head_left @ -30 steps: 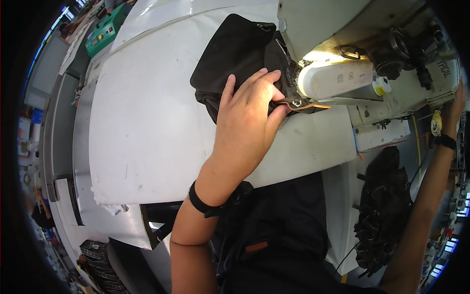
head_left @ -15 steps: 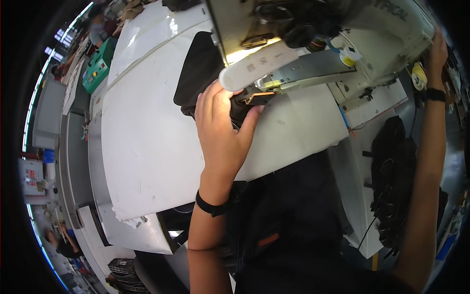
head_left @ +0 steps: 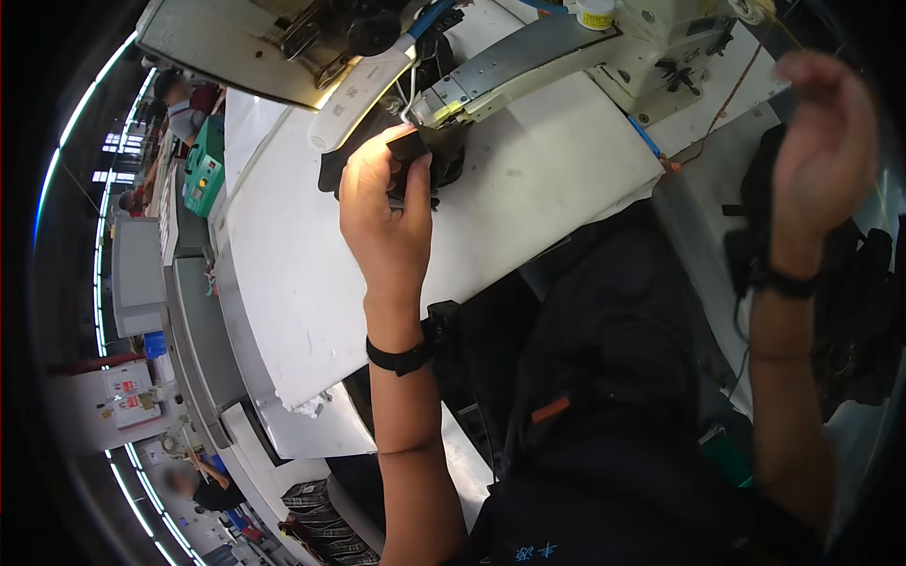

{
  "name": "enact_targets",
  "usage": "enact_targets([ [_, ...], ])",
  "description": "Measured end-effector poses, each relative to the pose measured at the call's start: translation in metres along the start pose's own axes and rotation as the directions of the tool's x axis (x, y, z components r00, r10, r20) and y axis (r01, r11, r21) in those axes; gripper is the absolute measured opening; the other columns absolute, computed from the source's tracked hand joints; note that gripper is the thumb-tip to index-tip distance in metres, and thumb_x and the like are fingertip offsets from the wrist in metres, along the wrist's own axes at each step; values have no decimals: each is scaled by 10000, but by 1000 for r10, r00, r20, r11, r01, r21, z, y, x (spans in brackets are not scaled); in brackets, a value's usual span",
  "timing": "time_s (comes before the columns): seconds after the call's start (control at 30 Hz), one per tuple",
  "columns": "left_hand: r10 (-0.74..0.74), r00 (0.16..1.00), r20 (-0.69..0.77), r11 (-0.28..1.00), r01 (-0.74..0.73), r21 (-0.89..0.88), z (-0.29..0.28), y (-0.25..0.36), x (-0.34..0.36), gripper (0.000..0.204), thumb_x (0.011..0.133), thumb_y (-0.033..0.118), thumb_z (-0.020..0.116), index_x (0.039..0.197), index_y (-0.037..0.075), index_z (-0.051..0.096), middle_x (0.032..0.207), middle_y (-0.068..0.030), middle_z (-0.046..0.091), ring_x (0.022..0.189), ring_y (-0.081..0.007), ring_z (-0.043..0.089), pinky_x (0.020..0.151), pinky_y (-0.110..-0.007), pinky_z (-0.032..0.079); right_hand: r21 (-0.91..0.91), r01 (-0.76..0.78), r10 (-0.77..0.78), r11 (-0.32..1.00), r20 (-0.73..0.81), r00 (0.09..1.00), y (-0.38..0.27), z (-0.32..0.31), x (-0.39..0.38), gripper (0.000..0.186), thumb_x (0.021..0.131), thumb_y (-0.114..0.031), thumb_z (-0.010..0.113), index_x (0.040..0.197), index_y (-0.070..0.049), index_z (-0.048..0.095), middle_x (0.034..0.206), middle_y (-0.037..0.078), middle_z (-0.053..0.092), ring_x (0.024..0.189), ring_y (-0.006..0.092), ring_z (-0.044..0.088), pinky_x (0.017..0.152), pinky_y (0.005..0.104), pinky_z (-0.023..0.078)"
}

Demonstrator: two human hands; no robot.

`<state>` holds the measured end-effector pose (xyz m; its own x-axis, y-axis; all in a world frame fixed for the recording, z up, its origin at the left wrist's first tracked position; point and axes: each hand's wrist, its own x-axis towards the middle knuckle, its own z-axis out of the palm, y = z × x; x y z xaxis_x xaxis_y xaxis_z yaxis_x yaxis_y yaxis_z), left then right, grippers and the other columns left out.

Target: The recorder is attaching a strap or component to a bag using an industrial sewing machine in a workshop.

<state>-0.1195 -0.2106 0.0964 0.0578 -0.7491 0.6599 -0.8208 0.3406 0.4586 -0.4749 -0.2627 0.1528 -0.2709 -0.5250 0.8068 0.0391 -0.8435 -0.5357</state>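
Note:
My left hand (head_left: 389, 203) is closed on a black fabric piece (head_left: 408, 149), pinched between thumb and fingers at the end of the sewing machine's narrow metal arm (head_left: 533, 71). More of the dark fabric lies behind and beside these fingers, partly hidden by them. A pale, rounded lever-shaped part (head_left: 359, 99) of the machine hangs just above the hand, under the lit machine head (head_left: 226, 47). Blurred by motion, my right hand (head_left: 826, 156) is raised at the right, apart from the machine. Its fingers look loosely extended, and I see nothing in them.
A white worktable (head_left: 283, 311) spreads under the machine. Dark items (head_left: 854, 330) are heaped at the right, beneath my right arm. A small white container (head_left: 595, 13) stands by the machine body. At the left are a green machine (head_left: 203, 170) and people (head_left: 184, 113) farther off.
My right hand has left the machine's far right end and moved down toward me. My left hand still grips the black fabric piece. The whole view has shifted, with the machine now higher and farther left.

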Motion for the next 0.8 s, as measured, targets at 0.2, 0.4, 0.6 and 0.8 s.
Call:
enact_targets([
  [0.2, 59, 998, 1, 998, -59, -31, 6, -2, 2, 231, 862, -58, 760, 1060, 45, 700, 1064, -48, 708, 898, -133, 669, 733, -261, 549, 431, -902, 892, 0, 408, 195, 69, 123, -152, 251, 984, -69, 496, 1157, -8, 668, 919, 73, 637, 699, 165, 577, 685, 305, 483],
  [0.4, 153, 985, -83, 988, -154, -5, 12, -13, -9, 251, 815, -106, 751, 1021, 32, 718, 1036, -109, 738, 1002, -264, 717, 858, -349, 566, 299, -889, 627, -348, 779, 16, 122, 157, -134, 78, 935, -64, 475, 978, -53, 539, 829, 86, 590, 645, 161, 512, 620, 329, 449],
  [0.6, 166, 979, -122, 986, -169, -13, 21, -17, -15, 274, 826, -105, 728, 1070, 20, 711, 1052, -128, 730, 1000, -287, 715, 891, -373, 558, -47, -994, 694, -97, 713, -102, 114, 160, -129, 133, 975, -114, 538, 1044, -4, 568, 798, 82, 644, 609, 150, 580, 538, 294, 459],
  [0.8, 92, 986, -138, 996, -89, 27, 27, -12, -14, 324, 819, -70, 787, 1113, 26, 690, 1128, -108, 704, 1017, -229, 676, 881, -316, 524, -523, -623, 746, 581, 649, 151, 87, 149, -115, 277, 992, -205, 670, 1187, -16, 616, 713, 37, 608, 554, 79, 486, 520, 279, 401],
])
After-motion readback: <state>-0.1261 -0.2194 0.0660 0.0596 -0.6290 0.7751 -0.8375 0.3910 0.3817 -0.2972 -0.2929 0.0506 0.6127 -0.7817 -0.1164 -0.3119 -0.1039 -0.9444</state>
